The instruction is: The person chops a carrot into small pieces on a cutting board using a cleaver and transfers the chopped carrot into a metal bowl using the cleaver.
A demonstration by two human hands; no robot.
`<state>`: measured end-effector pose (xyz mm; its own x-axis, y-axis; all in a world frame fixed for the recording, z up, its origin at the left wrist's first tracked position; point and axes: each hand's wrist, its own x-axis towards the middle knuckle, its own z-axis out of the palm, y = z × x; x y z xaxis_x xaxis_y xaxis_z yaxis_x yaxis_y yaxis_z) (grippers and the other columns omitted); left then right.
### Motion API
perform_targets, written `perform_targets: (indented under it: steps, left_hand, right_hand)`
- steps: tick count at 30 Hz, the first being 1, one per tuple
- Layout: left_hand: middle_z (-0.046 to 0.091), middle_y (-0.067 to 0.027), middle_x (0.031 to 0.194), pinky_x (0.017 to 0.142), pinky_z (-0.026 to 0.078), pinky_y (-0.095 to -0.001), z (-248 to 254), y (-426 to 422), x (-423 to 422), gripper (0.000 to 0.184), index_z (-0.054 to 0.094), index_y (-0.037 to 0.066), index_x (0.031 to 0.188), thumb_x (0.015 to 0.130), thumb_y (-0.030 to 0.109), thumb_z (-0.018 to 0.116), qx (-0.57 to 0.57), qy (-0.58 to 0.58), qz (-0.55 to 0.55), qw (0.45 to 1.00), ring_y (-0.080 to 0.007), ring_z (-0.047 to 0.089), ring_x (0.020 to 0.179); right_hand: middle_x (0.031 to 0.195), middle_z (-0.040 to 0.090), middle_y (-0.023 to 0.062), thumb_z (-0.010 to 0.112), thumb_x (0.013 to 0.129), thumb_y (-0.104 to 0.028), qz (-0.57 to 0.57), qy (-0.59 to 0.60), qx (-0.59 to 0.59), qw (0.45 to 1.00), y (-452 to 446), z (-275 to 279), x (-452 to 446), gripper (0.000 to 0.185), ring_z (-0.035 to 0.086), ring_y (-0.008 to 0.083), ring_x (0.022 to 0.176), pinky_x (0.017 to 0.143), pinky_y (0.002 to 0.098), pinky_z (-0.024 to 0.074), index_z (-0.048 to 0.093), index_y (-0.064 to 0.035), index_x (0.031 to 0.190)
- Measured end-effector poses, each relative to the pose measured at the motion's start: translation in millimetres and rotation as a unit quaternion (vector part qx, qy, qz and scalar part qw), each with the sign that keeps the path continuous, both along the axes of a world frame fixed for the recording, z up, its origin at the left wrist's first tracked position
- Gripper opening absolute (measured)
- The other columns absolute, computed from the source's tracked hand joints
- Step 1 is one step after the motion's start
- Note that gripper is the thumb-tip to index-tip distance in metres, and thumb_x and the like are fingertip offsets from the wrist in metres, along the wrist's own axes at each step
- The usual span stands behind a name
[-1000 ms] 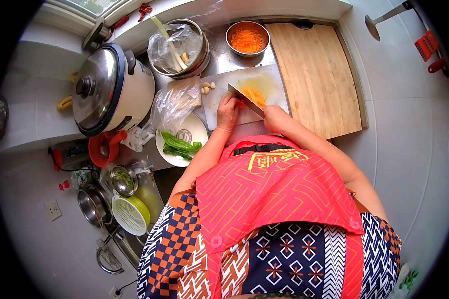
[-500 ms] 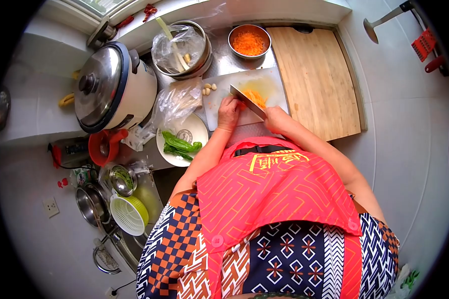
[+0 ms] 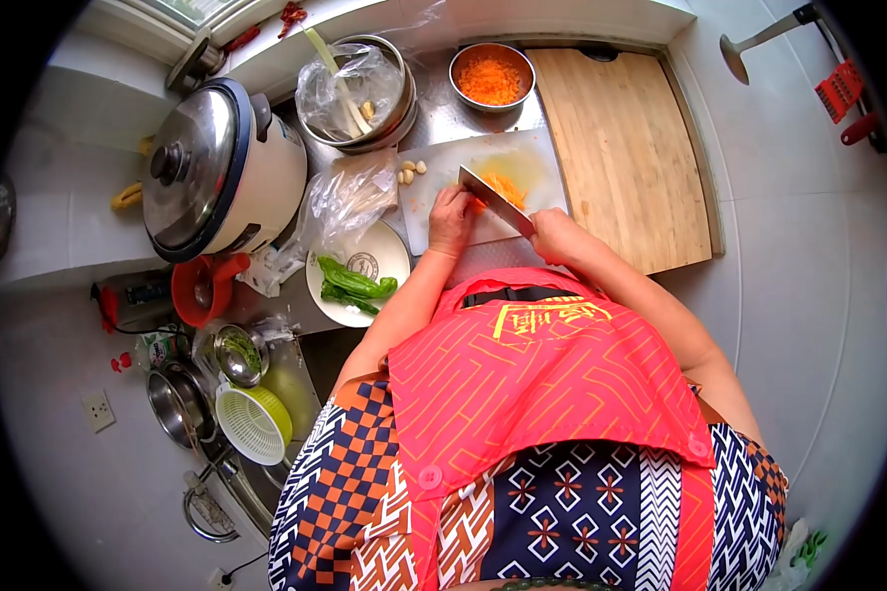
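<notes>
My right hand [image 3: 558,237] is wrapped round the handle of a kitchen cleaver [image 3: 497,201], its blade slanting across a white cutting board [image 3: 442,175]. On the board's left part, my left hand [image 3: 450,219] has its fingers curled down beside the blade, over a piece of carrot [image 3: 478,206] that is mostly hidden. Shredded carrot [image 3: 506,187] lies in a small heap on the blade's far side. A few peeled garlic cloves [image 3: 409,173] rest at the board's left edge. Behind the board, a metal bowl [image 3: 491,105] holds more shredded carrot.
A wooden board [image 3: 621,148] lies on the right. To the left are a plate [image 3: 392,253] with green peppers [image 3: 353,284], a plastic bag [image 3: 340,202], stacked metal pots [image 3: 409,118] and a large rice cooker [image 3: 266,187]. A green-white colander [image 3: 254,424] sits lower left.
The cleaver and my right hand have shifted slightly to the right. My left hand stays in nearly the same place by the blade.
</notes>
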<state>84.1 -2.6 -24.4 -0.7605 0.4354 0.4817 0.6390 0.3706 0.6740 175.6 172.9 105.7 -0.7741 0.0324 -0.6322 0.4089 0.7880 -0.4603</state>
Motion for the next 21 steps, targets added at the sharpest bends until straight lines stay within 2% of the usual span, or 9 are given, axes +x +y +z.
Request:
perform_targets:
  steps: [2, 5, 8, 11, 21]
  left_hand:
    - [0.062, -0.0103, 0.093, 0.078, 0.05, -0.0369, 2.8, 0.8, 0.3, 0.012, 0.062, 0.005, 0.081, 0.07, 0.0, 0.064, 0.001, -0.006, 0.001, 1.0, -0.0302, 0.059, 0.089]
    - [0.064, -0.0099, 0.093, 0.076, 0.05, -0.0363, 6.4, 0.7, 0.8, 0.009, 0.063, 0.005, 0.08, 0.073, 0.0, 0.062, -0.013, -0.009, 0.011, 1.0, -0.0299, 0.06, 0.088]
    - [0.064, -0.009, 0.091, 0.077, 0.05, -0.0363, 2.2, -0.4, 0.2, 0.008, 0.064, 0.007, 0.078, 0.073, 0.001, 0.063, -0.013, -0.027, 0.01, 0.999, -0.0294, 0.06, 0.088]
    - [0.064, -0.008, 0.089, 0.077, 0.049, -0.0364, 9.4, -0.1, 1.0, 0.008, 0.065, 0.008, 0.076, 0.073, 0.001, 0.063, 0.013, -0.052, 0.008, 0.999, -0.0289, 0.06, 0.087]
    - [0.064, -0.0081, 0.089, 0.077, 0.05, -0.0366, 6.7, -0.4, 0.5, 0.01, 0.065, 0.008, 0.078, 0.072, 0.001, 0.063, -0.007, -0.025, 0.009, 1.0, -0.0288, 0.06, 0.086]
  right_hand:
    - [0.072, 0.065, 0.0247, 0.048, 0.078, 0.0, -0.021, -0.029, -0.003, 0.999, -3.3, 6.6, -4.4, 0.023, 0.067, 0.0331, 0.062, 0.057, 0.0428, 0.0537, 0.067, 0.0019, 0.09]
    - [0.078, 0.065, 0.0278, 0.055, 0.071, -0.001, 0.027, 0.027, 0.041, 0.998, -6.1, -25.6, -8.7, 0.019, 0.066, 0.0395, 0.077, 0.068, 0.045, 0.0537, 0.068, 0.0033, 0.083]
    - [0.082, 0.065, 0.0285, 0.055, 0.072, -0.002, 0.043, 0.082, 0.074, 0.993, -9.5, -31.8, -7.6, 0.019, 0.066, 0.0405, 0.08, 0.071, 0.0452, 0.0536, 0.069, 0.0034, 0.084]
    - [0.084, 0.064, 0.029, 0.055, 0.072, -0.003, 0.045, 0.084, 0.067, 0.993, -5.5, -41.3, -7.4, 0.019, 0.065, 0.041, 0.083, 0.073, 0.0452, 0.0533, 0.069, 0.0037, 0.084]
    - [0.085, 0.065, 0.028, 0.054, 0.072, -0.004, 0.039, 0.084, 0.068, 0.993, -6.1, -39.3, -6.0, 0.02, 0.065, 0.0405, 0.083, 0.075, 0.0458, 0.053, 0.068, 0.0031, 0.085]
